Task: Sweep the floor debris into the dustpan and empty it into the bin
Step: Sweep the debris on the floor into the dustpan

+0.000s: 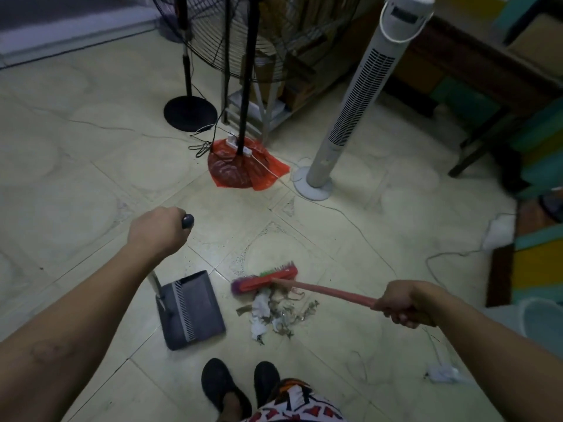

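Observation:
A grey dustpan (192, 309) rests flat on the tiled floor at lower centre, and its long handle rises to my left hand (158, 231), which is shut on the handle's top. My right hand (402, 303) grips the pink handle of a red broom (265, 280). The broom head sits just right of the dustpan, on the far edge of a pile of debris (277, 312) made of white paper scraps and dry leaves. The pile lies on the floor to the right of the dustpan's mouth, apart from it. No bin shows in this view.
A white tower fan (350, 117) stands at the back right. Two black pedestal fans (190, 114) stand behind, one base wrapped in a red plastic bag (243, 169) with a power strip and cables. Cords trail across the floor at right. My feet (240, 388) are below.

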`<state>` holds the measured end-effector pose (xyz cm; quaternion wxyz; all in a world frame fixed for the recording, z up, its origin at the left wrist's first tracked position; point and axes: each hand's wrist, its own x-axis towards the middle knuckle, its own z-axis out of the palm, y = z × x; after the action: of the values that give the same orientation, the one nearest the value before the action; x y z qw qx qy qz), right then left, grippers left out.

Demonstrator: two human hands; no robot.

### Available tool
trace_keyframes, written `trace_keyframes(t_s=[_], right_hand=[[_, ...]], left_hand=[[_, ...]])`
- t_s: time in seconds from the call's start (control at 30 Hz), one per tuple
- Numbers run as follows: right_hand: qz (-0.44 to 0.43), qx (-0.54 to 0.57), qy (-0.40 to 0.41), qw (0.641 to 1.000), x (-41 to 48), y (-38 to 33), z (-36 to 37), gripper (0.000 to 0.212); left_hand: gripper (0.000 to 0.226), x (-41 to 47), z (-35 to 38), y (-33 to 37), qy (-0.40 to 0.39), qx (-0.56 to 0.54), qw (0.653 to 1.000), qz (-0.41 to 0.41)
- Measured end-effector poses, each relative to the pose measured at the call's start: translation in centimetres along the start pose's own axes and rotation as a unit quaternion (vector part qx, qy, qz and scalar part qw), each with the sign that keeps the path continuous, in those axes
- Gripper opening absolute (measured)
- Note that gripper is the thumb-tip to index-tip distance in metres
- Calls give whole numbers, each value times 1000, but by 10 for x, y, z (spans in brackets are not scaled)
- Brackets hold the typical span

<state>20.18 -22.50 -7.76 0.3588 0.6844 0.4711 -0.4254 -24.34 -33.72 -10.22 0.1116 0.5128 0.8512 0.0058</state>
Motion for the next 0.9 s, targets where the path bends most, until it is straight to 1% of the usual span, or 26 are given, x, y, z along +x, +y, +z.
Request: trace_keyframes(t_s=[0.13, 0.23, 0.33, 0.43, 0.53, 0.63, 0.77, 0.83, 0.9], right_hand=[[-8, 58, 5, 998, 10, 25, -10, 20], [-18, 114, 22, 993, 23, 34, -14, 20], [-29, 162, 52, 985, 43, 37, -6, 24], [-46, 203, 86, 974, 73, 36, -5, 20], [-54, 247, 104, 962, 102, 34, -15, 16], [-54, 291, 110, 949, 135, 44, -37, 14], [-43, 348, 113, 930, 176, 63, -63, 15], [-32, 379, 109, 919, 192, 75, -73, 16], [-33, 387, 108, 915, 208, 84, -79, 21]], left_hand=[[28, 1, -15, 11, 32, 2, 999, 6], [30, 3, -26, 22, 53, 9, 999, 10], [34, 5, -31, 35, 73, 16, 997, 14], [36, 5, -32, 52, 91, 17, 995, 28], [38, 3, -33, 72, 92, 20, 995, 38], [39, 9, -31, 113, 84, 37, 994, 54], [39, 17, -28, 158, 67, 60, 993, 82], [38, 26, -26, 178, 72, 71, 991, 92], [39, 35, -24, 195, 77, 76, 990, 88]])
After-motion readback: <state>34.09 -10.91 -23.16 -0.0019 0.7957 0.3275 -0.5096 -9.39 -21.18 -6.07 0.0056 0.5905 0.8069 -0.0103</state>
